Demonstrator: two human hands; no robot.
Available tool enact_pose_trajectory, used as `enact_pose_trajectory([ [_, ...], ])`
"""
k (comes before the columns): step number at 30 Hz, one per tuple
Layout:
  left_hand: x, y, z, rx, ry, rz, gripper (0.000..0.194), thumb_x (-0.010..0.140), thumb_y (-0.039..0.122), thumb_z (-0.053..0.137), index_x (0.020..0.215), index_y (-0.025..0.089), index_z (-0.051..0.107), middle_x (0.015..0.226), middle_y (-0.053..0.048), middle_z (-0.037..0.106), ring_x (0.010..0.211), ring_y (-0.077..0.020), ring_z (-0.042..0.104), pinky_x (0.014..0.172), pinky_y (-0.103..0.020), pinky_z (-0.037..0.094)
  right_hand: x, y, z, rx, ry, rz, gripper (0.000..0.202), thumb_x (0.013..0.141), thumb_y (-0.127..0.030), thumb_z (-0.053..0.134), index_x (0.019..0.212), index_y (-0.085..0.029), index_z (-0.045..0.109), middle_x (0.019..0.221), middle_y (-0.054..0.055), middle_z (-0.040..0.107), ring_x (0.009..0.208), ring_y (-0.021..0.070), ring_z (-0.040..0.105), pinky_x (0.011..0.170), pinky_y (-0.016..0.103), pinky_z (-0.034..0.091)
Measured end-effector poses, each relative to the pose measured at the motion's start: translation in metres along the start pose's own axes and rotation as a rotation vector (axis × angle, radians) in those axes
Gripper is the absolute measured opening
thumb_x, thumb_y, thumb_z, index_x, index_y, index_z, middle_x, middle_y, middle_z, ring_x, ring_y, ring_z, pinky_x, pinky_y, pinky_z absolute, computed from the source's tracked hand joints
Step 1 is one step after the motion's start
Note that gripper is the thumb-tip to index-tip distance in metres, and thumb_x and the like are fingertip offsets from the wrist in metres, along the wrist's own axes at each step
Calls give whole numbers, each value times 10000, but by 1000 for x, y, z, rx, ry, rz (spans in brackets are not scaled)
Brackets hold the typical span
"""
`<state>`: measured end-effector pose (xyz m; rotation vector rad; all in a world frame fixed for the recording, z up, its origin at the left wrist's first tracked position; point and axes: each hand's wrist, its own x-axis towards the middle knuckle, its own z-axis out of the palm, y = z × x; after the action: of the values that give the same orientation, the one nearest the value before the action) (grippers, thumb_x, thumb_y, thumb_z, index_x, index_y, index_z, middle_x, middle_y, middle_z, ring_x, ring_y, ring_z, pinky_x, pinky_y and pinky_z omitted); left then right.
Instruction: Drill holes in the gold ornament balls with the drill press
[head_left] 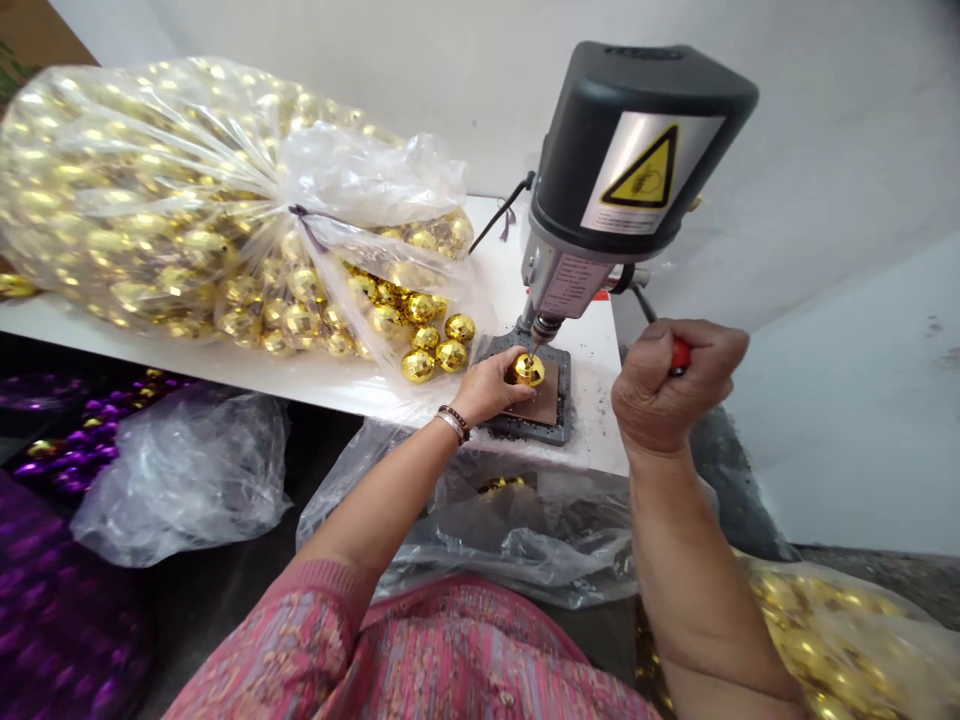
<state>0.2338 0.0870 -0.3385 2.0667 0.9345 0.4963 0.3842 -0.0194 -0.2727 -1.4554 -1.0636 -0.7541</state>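
Note:
My left hand (491, 386) grips a shiny gold faceted ball (529, 370) between thumb and fingers, over a brown board (541, 400) on the base of a bench drill press (634, 150). The drill's chuck (545, 330) points down at the top of the ball; whether the bit has entered it I cannot tell. My right hand (675, 375) is closed round the red knob (680, 354) of the drill's feed lever (643, 302), to the right of the machine. Dark shavings lie about the drill base (556, 430).
A large clear bag (135, 190) full of gold balls lies on the white table (322, 385), with several loose balls (450, 355) at its mouth. Clear plastic (570, 550) hangs below the front edge. Purple balls (82, 430) lie lower left; another bag (847, 630) sits lower right.

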Motion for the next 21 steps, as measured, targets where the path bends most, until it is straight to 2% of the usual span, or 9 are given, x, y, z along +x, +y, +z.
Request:
enact_pose_trajectory([
  [4, 0, -1, 1, -28, -7, 14, 683, 763, 301, 802, 1424, 225, 646, 1113, -22, 780, 998, -218, 717, 905, -294, 549, -5, 6, 5, 35, 88, -71, 187, 961, -389, 441, 901, -219, 491, 763, 8, 530, 686, 108, 524, 685, 282, 435],
  [9, -1, -1, 3, -19, 15, 6, 696, 754, 308, 813, 1425, 230, 645, 1183, -27, 776, 1050, -228, 716, 948, -306, 545, -18, 14, 10, 67, 62, -126, 164, 953, -366, 441, 887, -216, 451, 716, -13, 503, 654, 106, 521, 659, 273, 417],
  [13, -1, -2, 3, -28, 13, 27, 678, 760, 311, 804, 1417, 232, 653, 1183, -34, 775, 1053, -234, 718, 954, -316, 543, -13, 6, 3, 65, 49, -102, 190, 929, -383, 477, 845, -214, 457, 688, -14, 502, 624, 103, 496, 627, 265, 395],
  [15, -1, -1, 3, -42, 8, 13, 700, 760, 305, 803, 1436, 228, 638, 1170, -37, 778, 1048, -235, 719, 940, -315, 547, 3, -4, -3, 54, 40, -73, 224, 908, -398, 511, 802, -206, 464, 676, -10, 498, 607, 96, 461, 608, 262, 368],
  [18, 0, -2, 5, -61, 8, -13, 717, 755, 305, 806, 1445, 228, 627, 1142, -34, 781, 1020, -228, 721, 910, -307, 556, 45, -19, -7, 36, 28, 26, 258, 889, -402, 503, 745, -200, 433, 643, -11, 453, 597, 88, 392, 601, 264, 327],
  [21, -1, -6, 9, -119, 24, 11, 715, 747, 287, 806, 1435, 218, 623, 1160, -26, 770, 1014, -210, 717, 921, -296, 555, 89, -22, -2, 6, -124, 174, 202, 869, -312, 464, 718, -194, 402, 648, -6, 427, 636, 86, 365, 641, 267, 317],
])
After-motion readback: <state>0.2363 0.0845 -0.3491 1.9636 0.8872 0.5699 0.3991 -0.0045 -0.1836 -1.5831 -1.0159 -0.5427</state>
